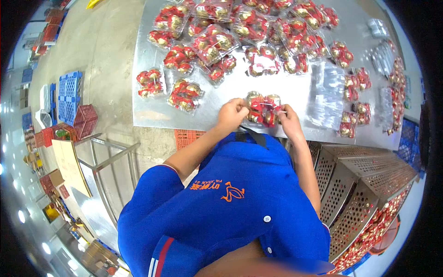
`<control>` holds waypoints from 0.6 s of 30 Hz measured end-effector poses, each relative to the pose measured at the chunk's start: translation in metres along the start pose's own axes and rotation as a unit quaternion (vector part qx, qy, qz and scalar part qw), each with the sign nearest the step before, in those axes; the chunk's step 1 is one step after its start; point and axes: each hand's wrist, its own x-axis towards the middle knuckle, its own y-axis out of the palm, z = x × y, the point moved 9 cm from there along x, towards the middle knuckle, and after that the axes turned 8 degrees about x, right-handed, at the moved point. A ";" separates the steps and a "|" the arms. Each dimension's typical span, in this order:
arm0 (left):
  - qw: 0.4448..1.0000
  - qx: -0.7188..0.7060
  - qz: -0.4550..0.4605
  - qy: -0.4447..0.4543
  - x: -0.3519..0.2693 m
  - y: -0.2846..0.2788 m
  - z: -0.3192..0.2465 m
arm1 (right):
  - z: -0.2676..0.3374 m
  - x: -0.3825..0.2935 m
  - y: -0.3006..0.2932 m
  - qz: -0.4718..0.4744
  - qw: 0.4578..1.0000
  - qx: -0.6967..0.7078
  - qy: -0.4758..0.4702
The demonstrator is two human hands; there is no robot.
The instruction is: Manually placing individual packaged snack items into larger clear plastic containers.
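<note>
Near the front edge of a metal worktable (155,114) lies a clear plastic pack (263,108) of round pieces wrapped in red and gold. On its left side, my left hand (231,114) has curled fingers and thumb at the rim. The thumb and fingers of my right hand (290,123) pinch the pack's right edge, where a small whitish bit shows. To the right of that hand sit nested empty clear trays (327,93). A similar filled pack (185,95) lies beyond my left hand. What the fingertips cover is hidden.
Several filled packs (214,43) are heaped across the table's far side. More red-gold groups (347,124) stand at the right. Perforated metal bins (360,173) adjoin the front right edge. At floor level on the left are a metal frame (114,155) and a red crate (84,119).
</note>
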 end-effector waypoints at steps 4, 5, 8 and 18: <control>0.983 -0.102 -0.131 0.078 0.001 -0.100 -0.038 | 0.101 -0.032 -0.024 -0.090 0.981 0.093 -0.142; 0.975 -0.162 -0.150 0.043 0.006 -0.123 -0.025 | 0.108 -0.033 -0.031 -0.093 0.979 0.080 -0.160; 0.941 -0.218 -0.255 -0.044 0.013 -0.202 -0.003 | 0.093 -0.035 -0.050 -0.087 0.983 0.081 -0.142; 0.907 -0.291 -0.215 -0.217 0.076 -0.214 0.133 | 0.028 -0.082 -0.067 -0.112 0.990 0.069 -0.060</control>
